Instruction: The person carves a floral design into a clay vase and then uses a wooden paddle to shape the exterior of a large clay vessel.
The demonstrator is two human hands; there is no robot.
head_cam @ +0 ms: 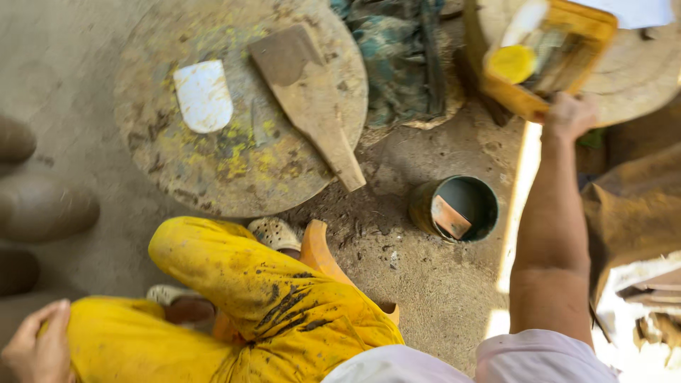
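Head view: wooden paddle [310, 96] on round board [163, 142]

bare dirt floor [418, 284] passable, green can [454, 208] and wooden paddle [308, 92] obstructing

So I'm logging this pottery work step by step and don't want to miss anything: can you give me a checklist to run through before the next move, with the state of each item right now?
1. Right hand at the yellow box: ok, it touches the box's near edge.
2. Firm grip on the box: cannot tell, fingers are hidden.
3. Left hand free: ok, it rests on the yellow trouser knee, holding nothing.
4. Wooden paddle within sight: ok, lying flat on the round board.
5. White scraper: ok, lying beside the paddle, apart from it.
6. Pot on the ground: ok, upright, a clay-coloured piece inside.
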